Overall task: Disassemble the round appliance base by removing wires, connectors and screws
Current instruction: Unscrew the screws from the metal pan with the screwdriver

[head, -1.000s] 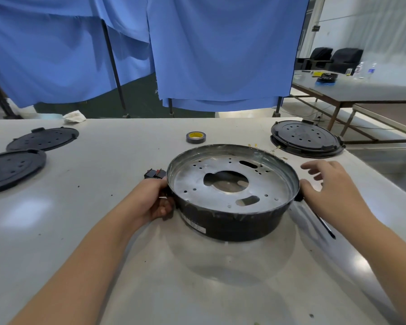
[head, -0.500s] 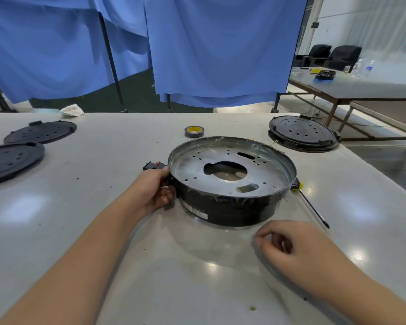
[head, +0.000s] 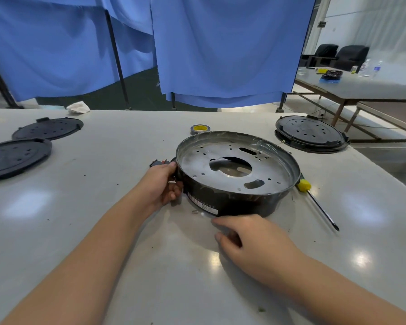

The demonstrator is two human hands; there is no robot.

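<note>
Your left hand (head: 164,184) grips the round base (head: 237,174); your right hand (head: 251,240), curled, holds nothing visible. Wires appear removed; the connector (head: 159,162) remains attached.

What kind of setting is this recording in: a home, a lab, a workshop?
Probably a workshop or data-collection space, not a home: a long grey worktable with spare black round covers, blue cloth screens hung on stands, and further work tables beyond.
</note>
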